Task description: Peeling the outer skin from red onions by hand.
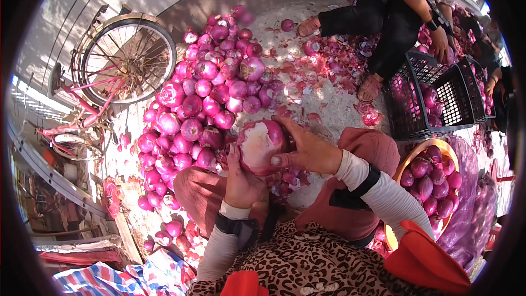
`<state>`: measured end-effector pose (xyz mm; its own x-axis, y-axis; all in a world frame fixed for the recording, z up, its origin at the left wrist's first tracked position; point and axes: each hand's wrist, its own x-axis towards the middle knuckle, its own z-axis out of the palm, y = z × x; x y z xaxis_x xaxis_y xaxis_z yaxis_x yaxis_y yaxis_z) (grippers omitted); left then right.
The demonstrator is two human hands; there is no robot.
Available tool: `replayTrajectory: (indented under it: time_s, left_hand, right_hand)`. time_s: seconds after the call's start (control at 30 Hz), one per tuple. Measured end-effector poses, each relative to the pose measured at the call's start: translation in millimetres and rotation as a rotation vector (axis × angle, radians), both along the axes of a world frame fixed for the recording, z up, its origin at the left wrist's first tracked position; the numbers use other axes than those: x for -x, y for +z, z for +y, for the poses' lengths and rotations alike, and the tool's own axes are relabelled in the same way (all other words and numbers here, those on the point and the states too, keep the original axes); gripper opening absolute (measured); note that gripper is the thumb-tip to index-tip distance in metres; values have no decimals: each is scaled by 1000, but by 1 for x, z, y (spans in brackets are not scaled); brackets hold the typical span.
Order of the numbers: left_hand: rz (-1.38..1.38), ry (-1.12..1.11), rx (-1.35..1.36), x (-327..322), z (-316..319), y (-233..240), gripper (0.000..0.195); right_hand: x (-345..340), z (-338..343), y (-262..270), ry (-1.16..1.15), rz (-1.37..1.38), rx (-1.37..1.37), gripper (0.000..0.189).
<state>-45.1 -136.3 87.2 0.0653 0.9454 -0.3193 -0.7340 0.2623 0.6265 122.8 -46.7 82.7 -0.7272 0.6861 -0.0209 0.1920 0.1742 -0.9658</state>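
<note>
A large red onion (263, 148) is held between both hands over the gap between my knees. Its upper face shows a pale patch where the purple skin is gone. My left hand (242, 181) cups it from below and the left, thumb up along its side. My right hand (306, 148) grips its right side, with the thumb on the front and fingers over the top. Beyond and to the left, a big heap of red onions (205, 94) lies on the ground. Loose onion skins (324, 61) are scattered ahead.
An orange basket (400, 160) of red onions stands right, beside a purple mesh sack (464, 197). Black plastic crates (427, 129) hold onions at upper right, where another person (390, 8) reaches in. A bicycle (123, 61) leans at left; a striped sheet (123, 275) lies lower left.
</note>
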Motion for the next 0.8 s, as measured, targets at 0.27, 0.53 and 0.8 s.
replayTrajectory:
  time_s: [0.27, 0.53, 0.8]
  left_hand:
    - [987, 189, -380, -1, -1, 11, 70]
    - [1247, 226, -641, 4, -2, 22, 61]
    - [738, 326, -355, -6, -4, 30, 37]
  right_hand:
    - [-1, -1, 18, 25, 203, 330, 108]
    - [-3, -1, 20, 30, 552, 514, 107]
    - [-8, -1, 29, 63, 596, 545, 111]
